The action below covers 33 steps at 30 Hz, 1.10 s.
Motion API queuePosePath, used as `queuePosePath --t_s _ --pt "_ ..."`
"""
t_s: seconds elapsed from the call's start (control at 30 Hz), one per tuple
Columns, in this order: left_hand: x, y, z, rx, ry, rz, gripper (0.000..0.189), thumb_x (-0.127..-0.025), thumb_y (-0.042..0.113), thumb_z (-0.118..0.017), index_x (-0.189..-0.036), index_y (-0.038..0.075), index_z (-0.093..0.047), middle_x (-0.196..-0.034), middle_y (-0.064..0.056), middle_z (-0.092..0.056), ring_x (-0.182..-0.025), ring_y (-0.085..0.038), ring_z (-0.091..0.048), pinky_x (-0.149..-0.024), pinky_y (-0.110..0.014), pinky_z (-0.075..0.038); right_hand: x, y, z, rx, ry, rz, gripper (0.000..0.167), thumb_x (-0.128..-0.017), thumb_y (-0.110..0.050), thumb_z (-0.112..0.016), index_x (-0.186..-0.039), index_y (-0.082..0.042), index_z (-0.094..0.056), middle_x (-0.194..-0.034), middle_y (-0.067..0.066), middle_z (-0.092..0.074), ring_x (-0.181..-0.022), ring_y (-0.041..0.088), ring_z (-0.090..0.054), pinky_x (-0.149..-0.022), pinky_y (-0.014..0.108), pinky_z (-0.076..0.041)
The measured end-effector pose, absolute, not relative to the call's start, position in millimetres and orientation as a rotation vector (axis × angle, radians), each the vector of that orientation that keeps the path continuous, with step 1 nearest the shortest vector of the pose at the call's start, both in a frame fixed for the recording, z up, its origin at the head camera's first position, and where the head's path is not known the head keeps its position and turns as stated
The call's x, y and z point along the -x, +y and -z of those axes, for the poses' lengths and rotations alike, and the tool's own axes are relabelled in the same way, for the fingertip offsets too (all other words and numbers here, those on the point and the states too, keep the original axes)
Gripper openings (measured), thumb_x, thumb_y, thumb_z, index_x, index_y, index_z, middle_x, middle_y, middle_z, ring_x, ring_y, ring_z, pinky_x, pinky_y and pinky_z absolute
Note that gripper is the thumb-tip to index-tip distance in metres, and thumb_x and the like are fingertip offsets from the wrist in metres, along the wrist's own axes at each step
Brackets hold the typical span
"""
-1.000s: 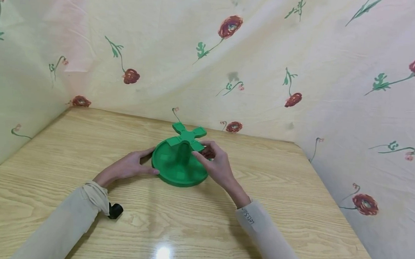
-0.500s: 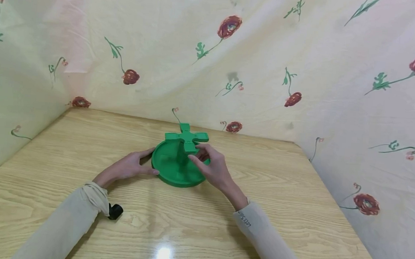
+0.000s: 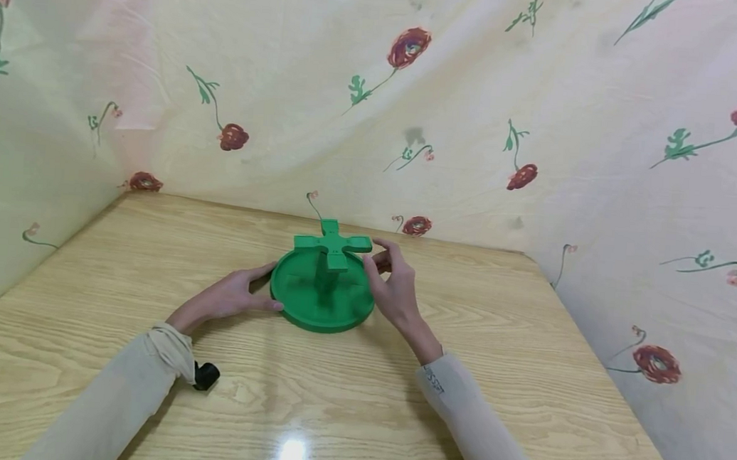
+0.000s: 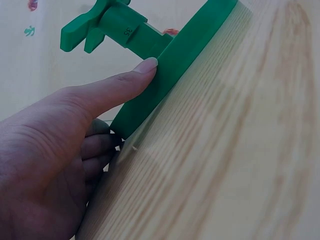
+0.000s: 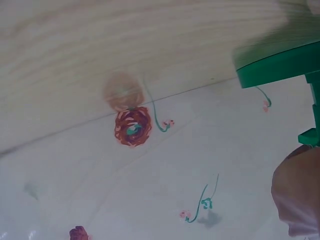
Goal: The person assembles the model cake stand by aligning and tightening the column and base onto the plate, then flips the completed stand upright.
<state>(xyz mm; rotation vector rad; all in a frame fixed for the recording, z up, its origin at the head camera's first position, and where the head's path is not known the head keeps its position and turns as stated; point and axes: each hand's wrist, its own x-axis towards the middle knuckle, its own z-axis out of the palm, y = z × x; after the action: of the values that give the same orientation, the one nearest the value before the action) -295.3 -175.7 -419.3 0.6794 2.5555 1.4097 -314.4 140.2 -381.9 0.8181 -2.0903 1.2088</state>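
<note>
A green stand has a round, tray-like base (image 3: 294,302), a short post (image 4: 127,31) and a cross-shaped top (image 3: 332,244) with flat arms. It stands upright on the wooden table. My left hand (image 3: 230,296) grips the base's left edge; in the left wrist view its thumb presses the rim, with the other fingers low by the edge. My right hand (image 3: 395,287) is at the right arm of the cross, thumb and index finger bent on either side of its tip. In the right wrist view, only part of a finger (image 5: 299,187) shows, against the green piece.
The light wood table (image 3: 305,397) runs back to a flower-printed sheet (image 3: 288,96) that hangs behind and at both sides. A small black piece (image 3: 206,375) sticks out at the left cuff.
The cross-shaped top has turned, its arms now pointing front, back and sideways. My right hand has moved from the front arm to the right arm. My left hand has stayed on the base.
</note>
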Motion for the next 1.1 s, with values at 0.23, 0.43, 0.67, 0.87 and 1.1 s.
queuePosePath --t_s 0.23,0.43,0.67,0.87,1.1 --pt "296 -176 419 -0.67 2.565 -1.401 0.102 -0.089 0.042 -0.083 -0.164 0.004 -0.024 -0.166 -0.02 -0.026 -0.153 -0.039 -0.019 -0.119 -0.059 -0.024 315 138 384 -0.798 -2.202 -1.209 0.044 -0.103 -0.004 -0.062 -0.142 0.013 -0.051 -0.093 0.015 -0.066 -0.084 0.027 -0.065 -0.075 0.034 -0.057" --pt "295 -175 418 -0.673 2.559 -1.399 0.103 -0.09 0.041 -0.082 -0.164 0.003 -0.023 -0.166 -0.02 -0.026 -0.153 -0.039 -0.019 -0.12 -0.059 -0.024 314 141 383 -0.768 -2.145 -1.207 0.035 -0.102 -0.003 -0.064 -0.133 0.011 -0.058 -0.092 0.015 -0.065 -0.084 0.028 -0.065 -0.076 0.035 -0.058" --pt "295 -175 417 -0.667 2.553 -1.401 0.103 -0.089 0.041 -0.082 -0.164 0.002 -0.023 -0.166 -0.02 -0.026 -0.153 -0.039 -0.019 -0.12 -0.058 -0.023 316 144 381 -0.734 -2.184 -1.261 0.037 -0.102 -0.004 -0.065 -0.136 0.009 -0.057 -0.094 0.015 -0.067 -0.085 0.028 -0.065 -0.078 0.036 -0.057" --pt "296 -175 418 -0.665 2.57 -1.381 0.103 -0.09 0.042 -0.082 -0.164 0.003 -0.023 -0.166 -0.02 -0.026 -0.153 -0.04 -0.019 -0.12 -0.059 -0.024 317 142 382 -0.765 -2.206 -1.297 0.037 -0.102 -0.003 -0.065 -0.136 0.011 -0.058 -0.095 0.019 -0.067 -0.085 0.032 -0.066 -0.076 0.04 -0.057" --pt "294 -175 416 -0.647 2.584 -1.359 0.103 -0.09 0.043 -0.081 -0.164 0.002 -0.024 -0.166 -0.022 -0.026 -0.153 -0.041 -0.02 -0.119 -0.06 -0.024 305 141 372 -0.742 -2.226 -1.297 0.03 -0.101 0.0 -0.064 -0.127 0.013 -0.06 -0.093 0.02 -0.066 -0.085 0.034 -0.065 -0.077 0.039 -0.057"
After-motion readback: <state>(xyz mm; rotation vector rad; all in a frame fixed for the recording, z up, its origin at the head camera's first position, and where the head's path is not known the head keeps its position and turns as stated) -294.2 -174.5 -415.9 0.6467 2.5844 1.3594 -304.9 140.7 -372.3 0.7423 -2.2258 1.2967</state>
